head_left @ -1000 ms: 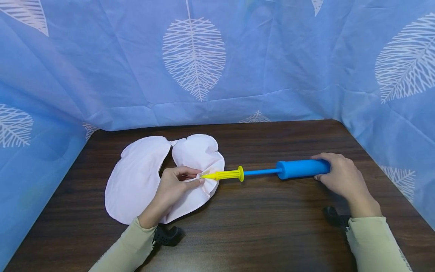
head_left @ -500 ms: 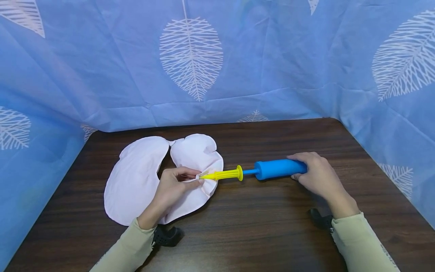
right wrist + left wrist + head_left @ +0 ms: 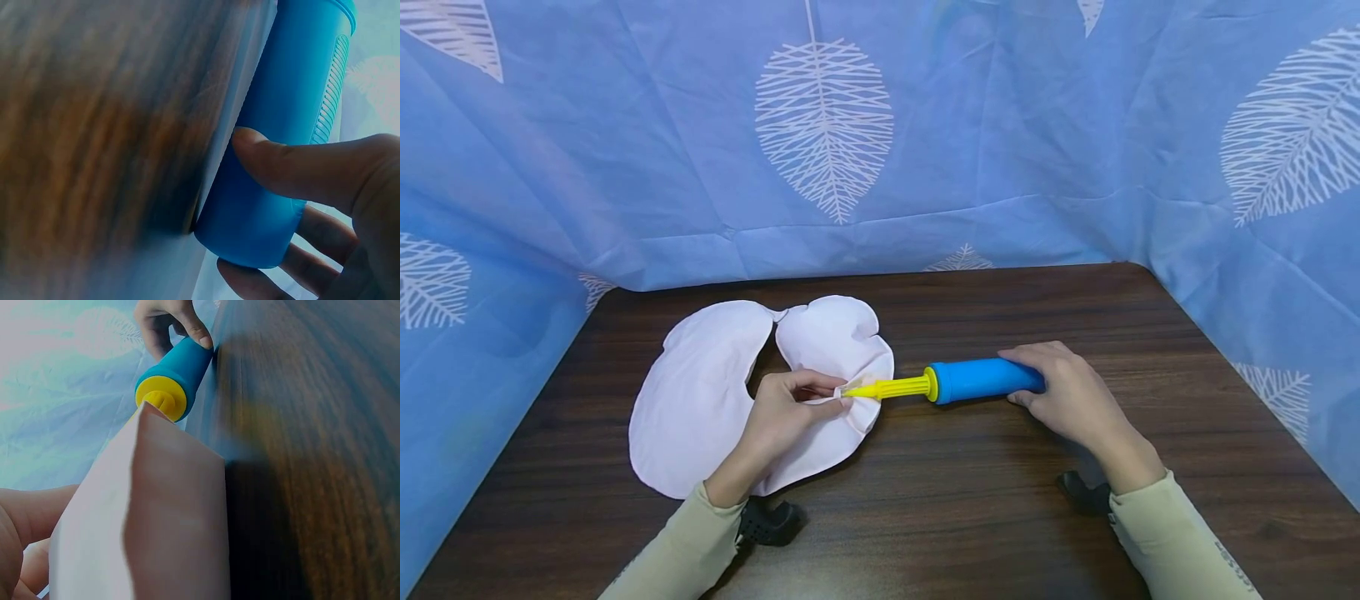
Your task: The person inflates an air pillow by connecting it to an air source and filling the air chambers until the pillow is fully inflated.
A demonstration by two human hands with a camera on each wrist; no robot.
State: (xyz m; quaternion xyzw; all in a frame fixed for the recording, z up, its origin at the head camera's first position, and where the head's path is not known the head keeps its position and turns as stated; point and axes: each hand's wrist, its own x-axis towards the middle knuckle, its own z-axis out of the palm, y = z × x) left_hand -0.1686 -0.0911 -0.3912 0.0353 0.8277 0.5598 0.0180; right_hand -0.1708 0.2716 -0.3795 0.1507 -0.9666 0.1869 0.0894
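A pale, limp inflatable neck pillow lies on the left part of the table, its two lobes joined by a small tab at the back. Over its right lobe, my left hand pinches the valve area, where the tapered yellow nozzle of a hand pump ends; the fingers partly hide the joint. My right hand grips the far end of the pump's blue barrel, thumb and fingers on opposite sides in the right wrist view. The barrel meets the yellow collar, and no blue rod shows between them.
The dark wood table has a rounded back right corner. Blue cloth with white leaf prints hangs behind and at both sides. Black camera mounts are worn at both wrists.
My right hand has slid the blue barrel leftward, so the rod seen earlier is now inside it. The left hand, the nozzle and the pillow have stayed nearly still.
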